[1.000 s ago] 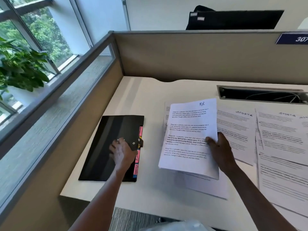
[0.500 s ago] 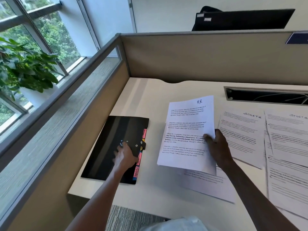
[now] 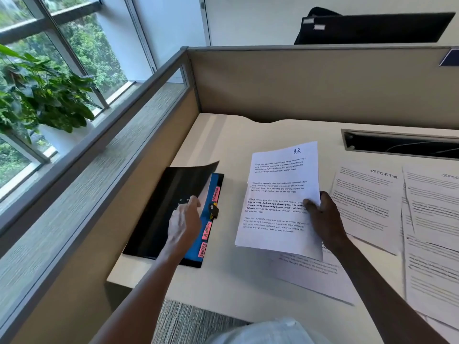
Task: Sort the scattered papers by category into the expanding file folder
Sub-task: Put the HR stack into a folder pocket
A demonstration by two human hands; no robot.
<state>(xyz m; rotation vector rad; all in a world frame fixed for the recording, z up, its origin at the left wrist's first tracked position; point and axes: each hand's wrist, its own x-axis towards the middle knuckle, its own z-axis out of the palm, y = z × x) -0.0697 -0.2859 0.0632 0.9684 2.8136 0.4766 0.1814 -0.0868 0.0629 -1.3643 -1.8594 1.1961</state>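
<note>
— The hands? 
— Left hand (image 3: 185, 219) grips the black cover (image 3: 178, 192) of the folder (image 3: 173, 214) at centre-left of the table (image 3: 223, 281); right hand (image 3: 323, 217) pinches the "HR" sheet (image 3: 280, 194) at centre. 
— Other papers (image 3: 367, 202)? 
— Spread flat, right side.

Left hand (image 3: 185, 219) extended forward, fingers curled; right hand (image 3: 323, 217) raised, thumb-and-finger pinch grip.

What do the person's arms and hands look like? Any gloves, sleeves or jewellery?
Both forearms are bare up to the bottom edge of the picture, with no sleeves showing. The left hand and right hand wear no gloves. No rings, watch or bracelets are visible.
</note>
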